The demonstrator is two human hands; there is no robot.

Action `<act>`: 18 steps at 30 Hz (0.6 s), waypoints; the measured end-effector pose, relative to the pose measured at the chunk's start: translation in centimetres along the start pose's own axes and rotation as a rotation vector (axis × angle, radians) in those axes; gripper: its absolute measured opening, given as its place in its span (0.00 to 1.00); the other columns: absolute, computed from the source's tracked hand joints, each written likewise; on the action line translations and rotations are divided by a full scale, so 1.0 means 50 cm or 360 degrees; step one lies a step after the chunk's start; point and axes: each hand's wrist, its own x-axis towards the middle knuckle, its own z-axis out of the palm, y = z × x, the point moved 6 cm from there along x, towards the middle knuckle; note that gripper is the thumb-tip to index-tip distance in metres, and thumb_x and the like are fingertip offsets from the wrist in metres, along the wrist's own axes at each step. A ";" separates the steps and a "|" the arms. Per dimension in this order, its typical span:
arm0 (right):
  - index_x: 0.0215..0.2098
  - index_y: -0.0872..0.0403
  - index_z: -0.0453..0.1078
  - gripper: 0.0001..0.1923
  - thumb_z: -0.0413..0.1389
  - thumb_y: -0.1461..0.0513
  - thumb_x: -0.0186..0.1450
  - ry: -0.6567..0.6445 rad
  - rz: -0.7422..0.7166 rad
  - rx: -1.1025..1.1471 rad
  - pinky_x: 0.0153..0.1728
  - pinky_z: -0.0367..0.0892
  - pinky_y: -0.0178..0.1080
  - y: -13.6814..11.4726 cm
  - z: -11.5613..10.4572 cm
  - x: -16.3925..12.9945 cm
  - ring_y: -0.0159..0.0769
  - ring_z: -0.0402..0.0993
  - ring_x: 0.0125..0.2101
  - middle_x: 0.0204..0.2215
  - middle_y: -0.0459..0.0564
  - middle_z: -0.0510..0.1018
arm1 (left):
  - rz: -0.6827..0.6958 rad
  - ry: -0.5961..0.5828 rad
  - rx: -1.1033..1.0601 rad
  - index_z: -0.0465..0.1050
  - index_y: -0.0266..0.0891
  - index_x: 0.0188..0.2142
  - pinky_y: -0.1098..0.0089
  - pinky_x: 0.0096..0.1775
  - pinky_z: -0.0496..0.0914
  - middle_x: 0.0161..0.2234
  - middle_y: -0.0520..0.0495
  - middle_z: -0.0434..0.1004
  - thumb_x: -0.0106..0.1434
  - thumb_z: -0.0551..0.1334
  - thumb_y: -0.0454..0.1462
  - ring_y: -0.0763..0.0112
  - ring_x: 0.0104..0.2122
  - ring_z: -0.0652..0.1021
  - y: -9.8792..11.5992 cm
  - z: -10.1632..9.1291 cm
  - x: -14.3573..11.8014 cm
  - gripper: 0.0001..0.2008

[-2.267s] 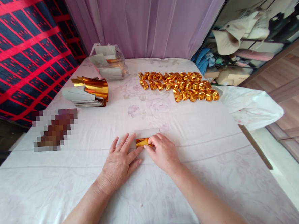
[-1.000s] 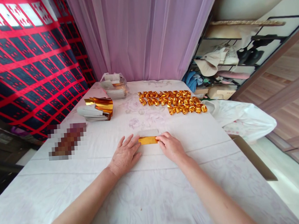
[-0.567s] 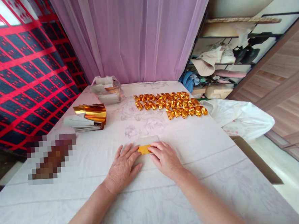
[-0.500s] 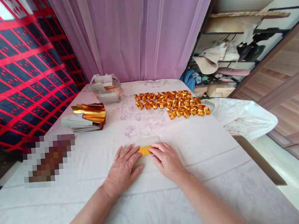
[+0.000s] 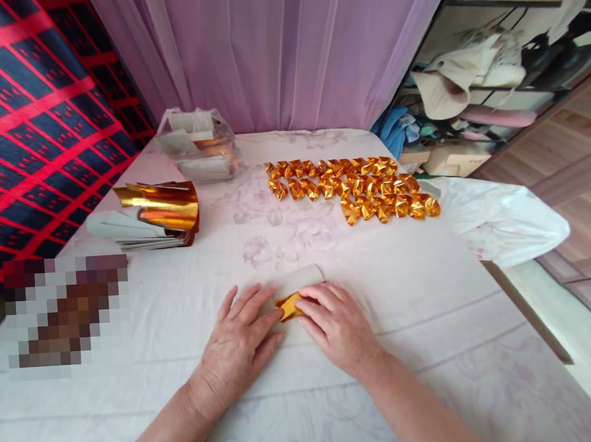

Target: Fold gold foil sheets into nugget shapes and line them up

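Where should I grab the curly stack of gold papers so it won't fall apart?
Take the stack of gold papers by its flat pale end on the left, coming from the left side. The sheets lie neatly together there, while the gold ends on the right curl up and fan apart, so a pinch there would probably catch only some.

We see bright, even daylight, strongest through the curtain (image 5: 285,48); shadows are soft. The gold foil stack (image 5: 162,206) glares. Edges bow with wide-angle distortion, and a pixelated patch (image 5: 65,315) hides part of the cloth (image 5: 433,346)
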 end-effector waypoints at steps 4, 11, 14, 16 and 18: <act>0.46 0.51 0.74 0.10 0.54 0.63 0.68 -0.0012 -0.0041 -0.0008 0.47 0.68 0.47 -0.002 0.001 0.001 0.41 0.71 0.43 0.43 0.52 0.77 | 0.0059 0.0002 -0.0009 0.74 0.44 0.52 0.44 0.64 0.51 0.58 0.46 0.72 0.66 0.59 0.38 0.54 0.61 0.68 0.005 0.002 0.001 0.15; 0.46 0.50 0.74 0.10 0.55 0.63 0.67 -0.0047 -0.0030 0.0037 0.49 0.67 0.49 -0.008 0.003 0.003 0.42 0.70 0.45 0.44 0.52 0.77 | -0.0018 0.0020 -0.0006 0.72 0.44 0.55 0.43 0.63 0.52 0.57 0.45 0.74 0.67 0.59 0.41 0.54 0.59 0.69 -0.001 0.006 0.001 0.17; 0.45 0.50 0.74 0.10 0.58 0.62 0.65 -0.0046 0.0035 0.0046 0.50 0.66 0.49 -0.008 0.004 0.006 0.42 0.70 0.45 0.44 0.52 0.76 | -0.0077 0.0026 -0.0058 0.73 0.45 0.54 0.44 0.63 0.52 0.55 0.45 0.75 0.68 0.58 0.41 0.56 0.58 0.70 -0.005 0.007 0.006 0.17; 0.45 0.50 0.74 0.10 0.59 0.62 0.65 -0.0058 0.0064 0.0028 0.48 0.66 0.48 -0.007 0.008 0.008 0.42 0.70 0.45 0.44 0.52 0.76 | -0.0115 0.0040 -0.0082 0.74 0.46 0.53 0.44 0.63 0.53 0.53 0.45 0.76 0.68 0.58 0.41 0.57 0.56 0.71 -0.008 0.007 0.011 0.15; 0.45 0.50 0.74 0.09 0.58 0.62 0.65 -0.0065 0.0085 0.0001 0.46 0.66 0.47 -0.005 0.010 0.010 0.42 0.70 0.44 0.44 0.52 0.76 | -0.0151 0.0063 -0.0096 0.75 0.46 0.51 0.45 0.62 0.55 0.52 0.46 0.77 0.68 0.58 0.41 0.58 0.54 0.73 -0.009 0.005 0.016 0.14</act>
